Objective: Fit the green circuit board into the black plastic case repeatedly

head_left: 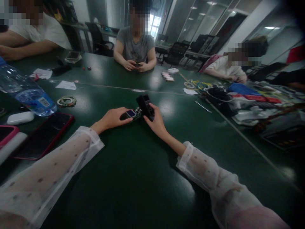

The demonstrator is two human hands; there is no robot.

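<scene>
Near the middle of the green table [114, 178], my left hand [114, 119] grips a small circuit board [131, 114] with a square bluish screen. My right hand [156, 122] is closed around a black plastic casing [145, 105], tilted with its upper end leaning left. The board's right end meets or nearly meets the casing's lower left side; whether they touch I cannot tell. Both things are held a little over the table or resting on it. Fingers hide the undersides of both.
On the left are a water bottle [35, 95], a red-edged phone [45, 136], a white case [21, 118] and a beaded bracelet [66, 101]. A wrench [203, 107] lies to the right, before a heap of cables and tools [252, 101]. Several people sit around the table.
</scene>
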